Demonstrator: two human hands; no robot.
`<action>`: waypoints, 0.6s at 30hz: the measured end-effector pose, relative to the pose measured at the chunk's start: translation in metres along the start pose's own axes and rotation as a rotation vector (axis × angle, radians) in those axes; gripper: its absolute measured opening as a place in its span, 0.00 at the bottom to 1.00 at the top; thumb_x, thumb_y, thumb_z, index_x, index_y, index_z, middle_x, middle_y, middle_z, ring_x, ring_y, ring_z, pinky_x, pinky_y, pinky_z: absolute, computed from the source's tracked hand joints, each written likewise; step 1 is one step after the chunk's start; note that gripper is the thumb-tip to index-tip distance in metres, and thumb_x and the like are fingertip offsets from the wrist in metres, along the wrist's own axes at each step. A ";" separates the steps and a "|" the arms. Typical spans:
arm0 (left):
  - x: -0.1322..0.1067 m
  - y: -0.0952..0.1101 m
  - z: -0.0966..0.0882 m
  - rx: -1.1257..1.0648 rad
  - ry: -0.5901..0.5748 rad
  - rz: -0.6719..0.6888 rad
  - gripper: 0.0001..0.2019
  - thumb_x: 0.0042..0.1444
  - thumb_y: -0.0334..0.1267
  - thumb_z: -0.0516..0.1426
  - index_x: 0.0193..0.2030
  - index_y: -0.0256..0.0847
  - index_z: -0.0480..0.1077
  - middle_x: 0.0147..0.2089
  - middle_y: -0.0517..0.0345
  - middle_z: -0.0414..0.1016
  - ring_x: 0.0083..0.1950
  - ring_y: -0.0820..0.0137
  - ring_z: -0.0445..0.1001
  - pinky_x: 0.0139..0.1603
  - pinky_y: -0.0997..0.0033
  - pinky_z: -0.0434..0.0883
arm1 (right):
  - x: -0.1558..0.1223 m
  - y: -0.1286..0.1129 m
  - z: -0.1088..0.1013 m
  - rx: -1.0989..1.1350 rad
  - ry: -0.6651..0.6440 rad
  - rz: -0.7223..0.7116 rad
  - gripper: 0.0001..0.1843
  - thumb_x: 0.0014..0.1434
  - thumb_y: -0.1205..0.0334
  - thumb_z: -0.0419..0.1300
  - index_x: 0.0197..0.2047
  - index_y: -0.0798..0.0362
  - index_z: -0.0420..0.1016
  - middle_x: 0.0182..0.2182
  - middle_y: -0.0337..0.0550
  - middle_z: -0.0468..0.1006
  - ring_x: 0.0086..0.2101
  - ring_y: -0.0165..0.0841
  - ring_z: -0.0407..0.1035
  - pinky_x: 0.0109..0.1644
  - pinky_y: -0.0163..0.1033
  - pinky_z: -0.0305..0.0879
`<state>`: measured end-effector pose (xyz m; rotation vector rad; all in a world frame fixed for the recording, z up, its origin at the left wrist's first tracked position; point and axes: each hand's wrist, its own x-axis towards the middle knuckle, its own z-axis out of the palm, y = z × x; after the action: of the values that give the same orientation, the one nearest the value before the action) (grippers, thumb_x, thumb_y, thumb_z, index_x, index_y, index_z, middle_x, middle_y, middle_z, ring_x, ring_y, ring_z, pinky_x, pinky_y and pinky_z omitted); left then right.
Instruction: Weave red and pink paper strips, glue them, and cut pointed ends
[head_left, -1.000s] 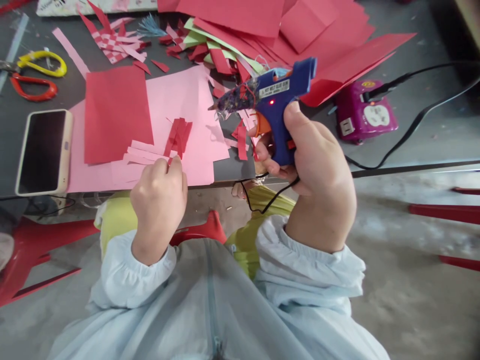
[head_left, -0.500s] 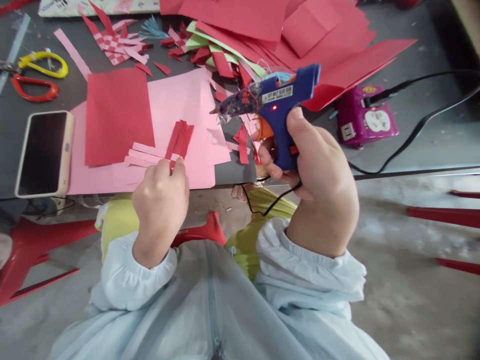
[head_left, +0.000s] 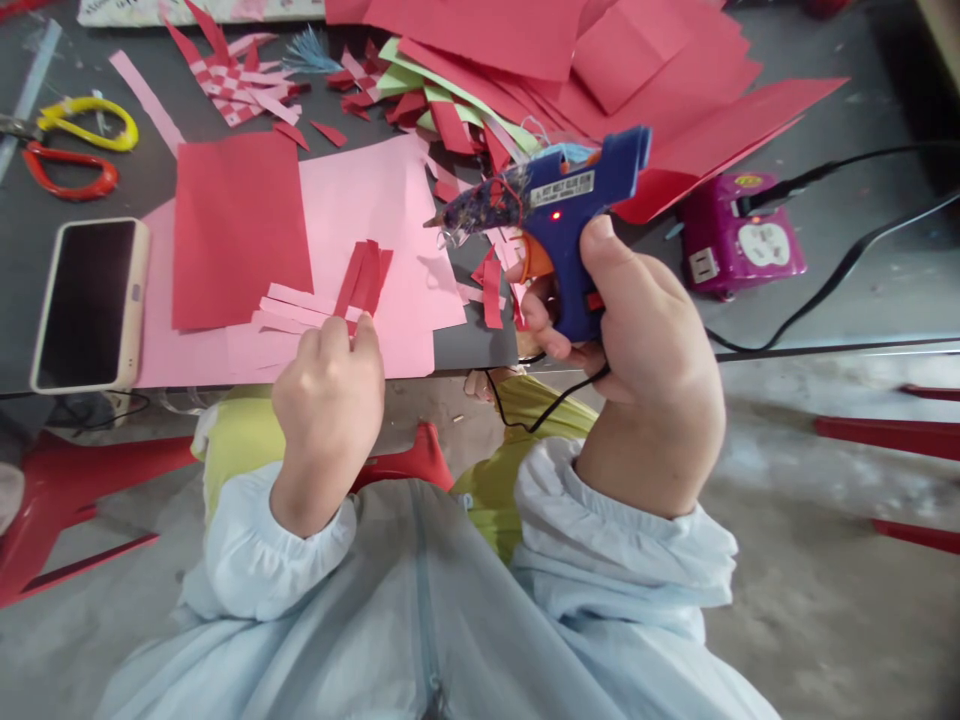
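My right hand is wrapped round the handle of a blue hot glue gun, with fingers by its orange trigger. A red light glows on its side, and its nozzle points left above the pink paper. My left hand is closed at the lower end of some interlaced red and pink paper strips; its fingertips are partly hidden. Those strips lie over large pink sheets at the table's front edge. Just left of them lies a red paper square.
A phone and red-and-yellow-handled scissors lie at left. A woven paper piece, paper scraps and stacked red sheets are at the back. A purple power adapter stands right; a black cord runs along the edge.
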<state>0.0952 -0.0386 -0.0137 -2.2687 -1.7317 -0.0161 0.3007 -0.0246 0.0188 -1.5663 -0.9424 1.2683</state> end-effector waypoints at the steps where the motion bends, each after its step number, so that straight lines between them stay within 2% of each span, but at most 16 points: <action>1: 0.000 0.000 0.000 -0.001 -0.007 0.002 0.19 0.67 0.34 0.48 0.55 0.40 0.77 0.36 0.47 0.77 0.36 0.61 0.73 0.24 0.65 0.54 | 0.000 0.001 0.000 -0.002 -0.003 -0.006 0.29 0.70 0.47 0.47 0.23 0.54 0.68 0.20 0.41 0.70 0.15 0.22 0.58 0.16 0.30 0.41; 8: 0.000 -0.001 -0.002 -0.031 -0.044 0.008 0.19 0.66 0.34 0.49 0.56 0.41 0.76 0.37 0.46 0.77 0.37 0.60 0.73 0.24 0.65 0.56 | 0.001 0.001 0.000 0.040 -0.031 -0.015 0.28 0.71 0.48 0.47 0.24 0.54 0.70 0.19 0.41 0.70 0.15 0.22 0.58 0.15 0.29 0.41; 13: 0.001 0.001 -0.003 -0.077 -0.062 -0.008 0.19 0.66 0.34 0.48 0.57 0.40 0.76 0.39 0.44 0.77 0.38 0.58 0.72 0.25 0.64 0.58 | -0.001 0.002 0.000 0.049 -0.032 -0.030 0.25 0.68 0.45 0.51 0.27 0.54 0.72 0.22 0.41 0.71 0.16 0.22 0.58 0.15 0.30 0.43; 18: 0.001 0.001 -0.002 -0.033 -0.035 0.011 0.19 0.67 0.33 0.47 0.55 0.39 0.77 0.37 0.45 0.77 0.37 0.59 0.73 0.25 0.65 0.56 | 0.000 0.003 -0.001 -0.010 -0.024 -0.019 0.27 0.70 0.46 0.47 0.28 0.54 0.73 0.22 0.42 0.73 0.16 0.22 0.58 0.15 0.30 0.40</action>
<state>0.0966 -0.0383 -0.0112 -2.3154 -1.7481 -0.0026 0.3014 -0.0259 0.0163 -1.5498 -0.9782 1.2740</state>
